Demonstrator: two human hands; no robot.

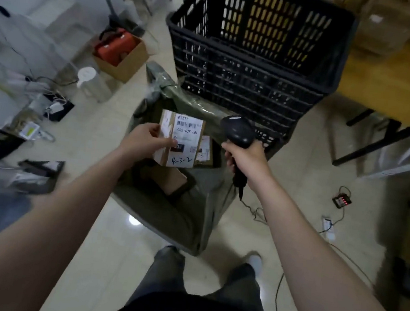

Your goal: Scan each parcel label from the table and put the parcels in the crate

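Left hand (pixel 147 138) pinches the parcel (pixel 167 155) by its left edge, thumb on the top face and fingers tucked under. It's held up over the open green sack (pixel 167 210), not on the table (pixel 398 82), which is well off to the right. The box's long axis runs away from the person, tipped a little. The label (pixel 187 131) faces up at the camera, with the barcode at the far end.

The bit that matters is the scanner (pixel 238 131). It sits just beside the parcel's right edge at about the same height, but its head isn't over the label yet. I'd guess the next move is a short swing left, or tilting the box toward it. The right hand (pixel 245 160) has its fingers wrapped tight round the handle, and the cable hangs below.

The crate (pixel 232 87) stands straight ahead past the sack. The left hand already has the box, so that's probably the one that drops it in.

Count:
- two hands
- one scanner
- one crate
- one sack
- parcels: one in hand, plus a second parcel (pixel 204 152) with its own label, lying in the sack just behind the first
- a brown shape lower in the sack might be a third — can't tell
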